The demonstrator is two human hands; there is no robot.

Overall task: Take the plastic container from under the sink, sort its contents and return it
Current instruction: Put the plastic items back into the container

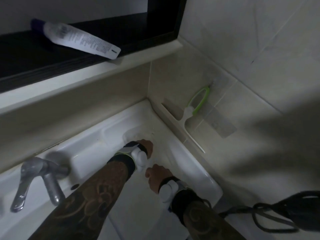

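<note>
Where glossy white sink meets beige tiled walls, left hand and right hand reach into the far right corner, fingers curled under, grip unclear; plastic container unseen. Matte metal tap at left edge; soft white tube on dark ledge above

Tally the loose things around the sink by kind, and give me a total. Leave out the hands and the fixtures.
Tubes: 1, the white tube lying on the dark ledge
Squeegees: 1, the green and white squeegee hung on the tiled wall
Cables: 1, the black cable at the lower right
Total: 3
</note>
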